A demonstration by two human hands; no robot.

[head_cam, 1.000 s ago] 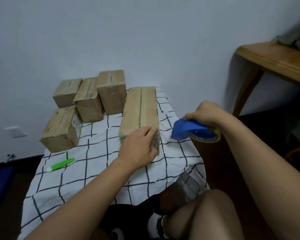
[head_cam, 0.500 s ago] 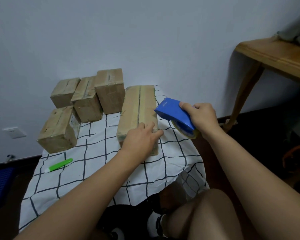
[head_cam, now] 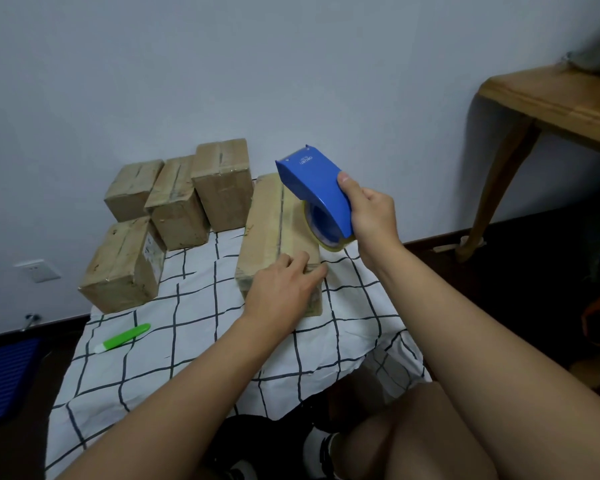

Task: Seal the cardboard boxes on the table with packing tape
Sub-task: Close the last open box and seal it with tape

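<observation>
One head-worn wide-angle view looks forward and down, close over the table (head_cam: pixel 194 344), facing the wall (head_cam: pixel 222 64).

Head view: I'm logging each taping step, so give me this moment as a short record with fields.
surface: table under a checked cloth
boxes: five cardboard boxes; long box nearest, four smaller ones behind and to its left
left hand: rests on the long box's near end
right hand: grips the blue tape dispenser over the long box
loose item: green pen-like tool on the cloth
</observation>
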